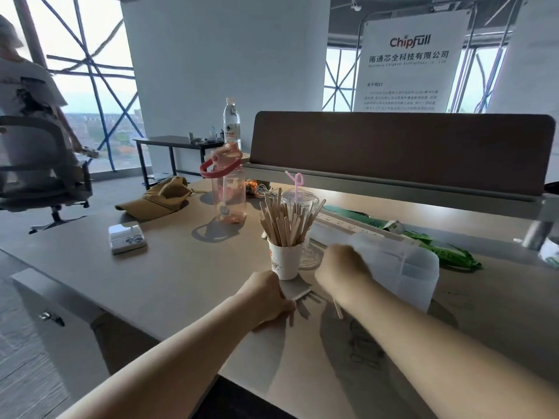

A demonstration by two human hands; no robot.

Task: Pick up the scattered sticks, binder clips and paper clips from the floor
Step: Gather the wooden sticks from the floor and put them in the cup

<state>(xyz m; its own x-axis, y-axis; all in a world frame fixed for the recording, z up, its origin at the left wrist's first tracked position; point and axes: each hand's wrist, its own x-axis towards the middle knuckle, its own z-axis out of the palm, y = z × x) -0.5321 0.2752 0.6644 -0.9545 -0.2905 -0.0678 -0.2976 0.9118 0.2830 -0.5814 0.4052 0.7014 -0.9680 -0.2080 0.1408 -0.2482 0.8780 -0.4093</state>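
Note:
A white paper cup (285, 261) stands on the desk (169, 267), packed with upright wooden sticks (284, 220). Just in front of the cup, my left hand (267, 297) is curled and pinches what look like a few flat sticks (298, 294) against the desktop. To the cup's right, my right hand (343, 269) grips the near edge of a translucent plastic box (405, 267) that is tilted up off the desk. One loose stick (338, 309) lies under my right wrist. Several blurred paper clips (363, 349) lie on the desk beneath my right forearm. No binder clips show.
A pink water bottle (228, 189), a clear cup with a pink straw (298, 196), a tan cap (163, 196) and a small white case (127, 238) stand on the desk. A brown divider (399, 146) closes the back. Green lanyards (447, 252) lie at right. A person sits at far left.

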